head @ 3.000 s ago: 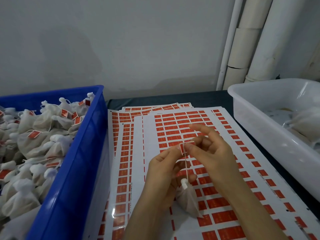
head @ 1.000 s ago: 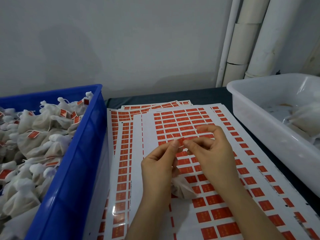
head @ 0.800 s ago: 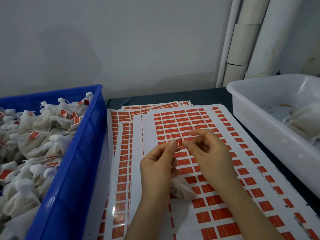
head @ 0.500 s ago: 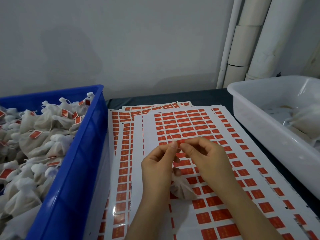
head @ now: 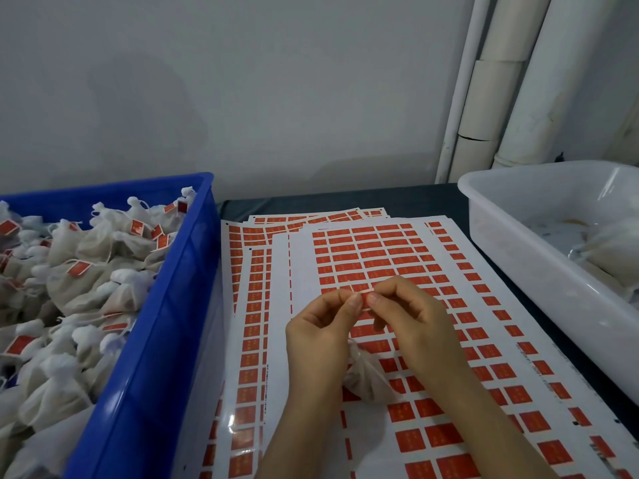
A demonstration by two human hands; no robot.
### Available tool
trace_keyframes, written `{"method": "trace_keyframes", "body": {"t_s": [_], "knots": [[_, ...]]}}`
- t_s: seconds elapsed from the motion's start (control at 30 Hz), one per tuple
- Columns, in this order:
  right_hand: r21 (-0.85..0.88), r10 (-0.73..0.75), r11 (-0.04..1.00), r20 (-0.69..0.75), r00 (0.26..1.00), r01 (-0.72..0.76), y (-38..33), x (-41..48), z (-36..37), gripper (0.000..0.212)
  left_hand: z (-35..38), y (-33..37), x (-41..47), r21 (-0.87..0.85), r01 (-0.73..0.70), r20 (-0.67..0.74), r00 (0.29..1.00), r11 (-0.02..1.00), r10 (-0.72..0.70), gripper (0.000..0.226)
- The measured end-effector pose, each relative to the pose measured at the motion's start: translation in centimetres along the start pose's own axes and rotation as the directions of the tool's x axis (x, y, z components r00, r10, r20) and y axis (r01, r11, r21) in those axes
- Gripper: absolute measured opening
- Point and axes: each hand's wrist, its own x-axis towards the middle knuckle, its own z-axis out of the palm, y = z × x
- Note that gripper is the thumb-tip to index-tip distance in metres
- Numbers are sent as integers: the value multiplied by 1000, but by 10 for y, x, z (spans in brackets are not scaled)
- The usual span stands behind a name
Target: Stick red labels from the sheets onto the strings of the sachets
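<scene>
Three seconds ago the sachet hung below my fingers on its string, my right index finger stuck out straight, and the red label stood on edge between my hands. Now my right fingers have folded in, my two thumbs have come together tip to tip, and the label is only a thin red sliver squeezed between them. Over the last half second hardly anything has moved. My left hand is held palm towards the right, thumb and forefinger closed narrowly on the label's left side and the other fingers curled beneath. My right hand mirrors it, back turned up, knuckles bent, thumb and forefinger pinching the label's right side. Both forearms reach in from the lower edge and meet over the label sheets, which lie overlapped on the dark table. The sachet sits low between my wrists, just over the top sheet, partly hidden by my right hand. Its string is too fine for me to make out. To my left stands the blue crate, heaped with labelled sachets, and to my right the white tub.
</scene>
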Motion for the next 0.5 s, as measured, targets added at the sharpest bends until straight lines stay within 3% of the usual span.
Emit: {"method": "trace_keyframes", "body": {"t_s": [0.07, 0.13, 0.27, 0.37, 0.5], "knots": [[4, 60, 998, 63, 996, -61, -2, 1, 0, 13, -1, 0, 2, 0, -4, -31, 1000, 1000, 4, 9], [-93, 158, 986, 206, 966, -142, -3, 2, 1, 24, -4, 0, 7, -40, 34, -78, 996, 999, -37, 8], [-347, 332, 921, 453, 827, -179, 3, 0, 6, 9, -7, 2, 15, -187, 205, -55, 974, 961, -219, 7], [-266, 323, 938, 449, 833, -221, 3, 4, 1, 10, -8, -2, 21, -211, 215, -68, 970, 954, -234, 8], [-181, 301, 950, 300, 905, -255, -10, 12, -3, 11, -10, -7, 25, -292, 232, -77, 961, 928, -264, 16]]}}
